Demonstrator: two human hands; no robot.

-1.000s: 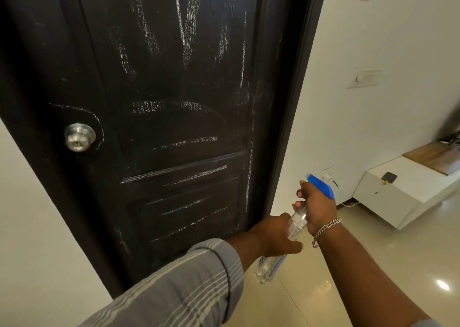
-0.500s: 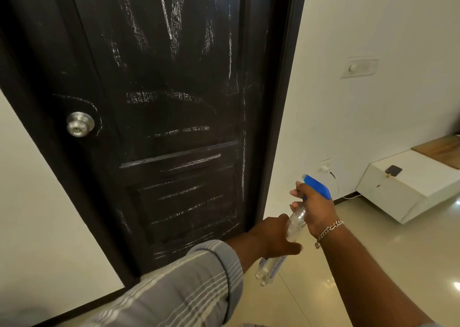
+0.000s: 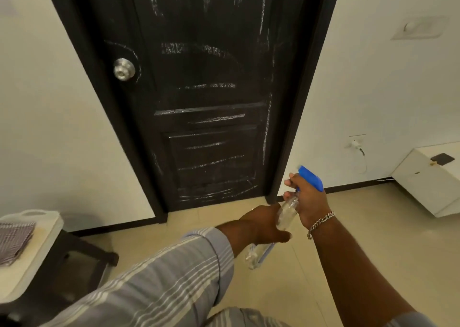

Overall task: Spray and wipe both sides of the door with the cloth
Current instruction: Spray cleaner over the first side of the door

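door (image 3: 199,90): black, closed, white streaks on it, fills upper centre | spray bottle (image 3: 286,212): lower centre-right, blue head up, clear body tilted | right hand (image 3: 307,202): fingers curled around the bottle neck | left hand (image 3: 261,224): wraps the bottle body, fingers hidden behind it, cannot tell | cloth (image 3: 15,239): checked, folded on table (image 3: 47,229), left edge

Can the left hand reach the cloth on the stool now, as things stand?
Probably not at once. The left hand holds the bottle together with the right hand, so it must let go first. The cloth lies far to the left on the stool; nothing stands between them.
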